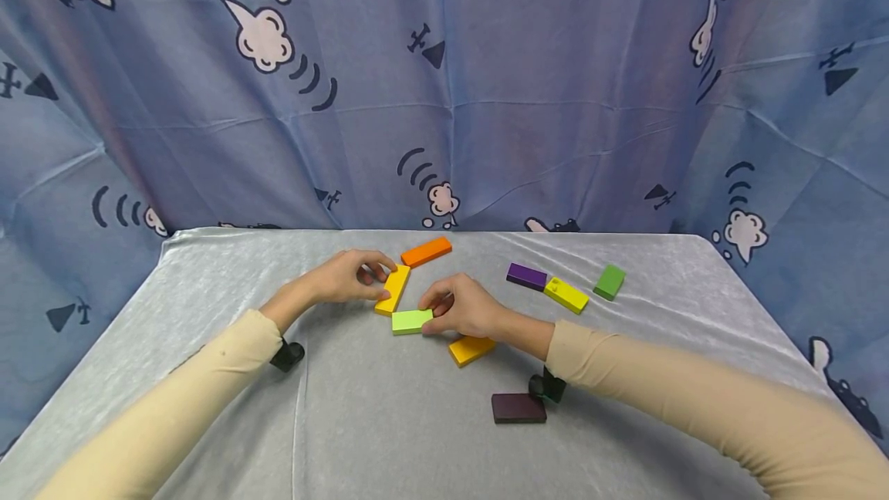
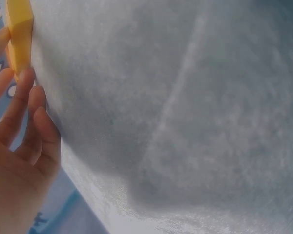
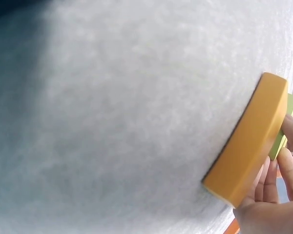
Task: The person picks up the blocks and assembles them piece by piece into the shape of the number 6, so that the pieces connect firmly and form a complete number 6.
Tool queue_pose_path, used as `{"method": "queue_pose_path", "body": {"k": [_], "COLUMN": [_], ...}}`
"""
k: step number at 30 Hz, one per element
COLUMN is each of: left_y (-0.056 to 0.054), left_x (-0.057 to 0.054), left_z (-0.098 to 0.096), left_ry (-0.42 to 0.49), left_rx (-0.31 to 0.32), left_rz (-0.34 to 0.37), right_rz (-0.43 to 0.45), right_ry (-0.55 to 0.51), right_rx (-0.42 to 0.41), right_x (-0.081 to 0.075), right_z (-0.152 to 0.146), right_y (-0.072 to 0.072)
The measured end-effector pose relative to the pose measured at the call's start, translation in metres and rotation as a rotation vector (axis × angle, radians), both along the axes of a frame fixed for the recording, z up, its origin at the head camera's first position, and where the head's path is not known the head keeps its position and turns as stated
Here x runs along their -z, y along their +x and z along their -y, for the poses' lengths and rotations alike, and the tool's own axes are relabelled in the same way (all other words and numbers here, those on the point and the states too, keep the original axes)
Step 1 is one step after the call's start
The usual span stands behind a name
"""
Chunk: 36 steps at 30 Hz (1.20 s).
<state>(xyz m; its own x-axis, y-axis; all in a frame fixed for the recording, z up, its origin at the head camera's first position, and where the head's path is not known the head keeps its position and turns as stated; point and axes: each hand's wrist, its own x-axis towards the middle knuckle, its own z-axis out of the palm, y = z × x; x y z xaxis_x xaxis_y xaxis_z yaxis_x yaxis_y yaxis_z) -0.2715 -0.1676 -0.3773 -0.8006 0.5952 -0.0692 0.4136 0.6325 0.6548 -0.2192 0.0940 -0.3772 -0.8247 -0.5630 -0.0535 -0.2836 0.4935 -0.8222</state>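
Observation:
My left hand (image 1: 345, 278) pinches a long yellow block (image 1: 393, 289) between thumb and fingers, near the middle of the table. In the left wrist view the same yellow block (image 2: 21, 31) shows at the upper left corner. With thumb and fingertips, my right hand (image 1: 471, 309) grips the right end of a lime green block (image 1: 410, 322), whose left end is close to the yellow block's near end. An amber block (image 1: 470, 351) lies below the right hand, partly covered by it. Beyond the yellow block is an orange block (image 1: 427, 252), close to its far end.
Right of the hands, a purple block (image 1: 526, 276) lies end to end with a bright yellow block (image 1: 566, 295). A green block (image 1: 610, 282) sits farther right. Near the right wrist's camera lies a dark maroon block (image 1: 518, 409). A patterned curtain (image 1: 486, 168) hangs behind the cloth-covered table (image 1: 389, 423).

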Motion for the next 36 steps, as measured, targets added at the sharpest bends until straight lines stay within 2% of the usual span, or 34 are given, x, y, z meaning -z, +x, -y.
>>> {"method": "queue_pose_path", "body": {"k": [11,17,36], "left_y": [0.000,-0.001,0.000], "left_x": [0.000,0.000,-0.001], "left_z": [0.000,0.000,0.000], "left_ry": [-0.004,-0.009,-0.007], "left_rx": [-0.003,-0.008,0.002], "left_rz": [0.009,0.021,0.022], "right_rz": [0.023,0.024,-0.027], "right_ry": [-0.010,-0.011,-0.015], "right_rx": [-0.021,0.000,0.037], "right_x": [-0.004,-0.007,-0.003], "right_z": [-0.008,-0.020,-0.066], "right_y": [-0.001,-0.003,0.011]}}
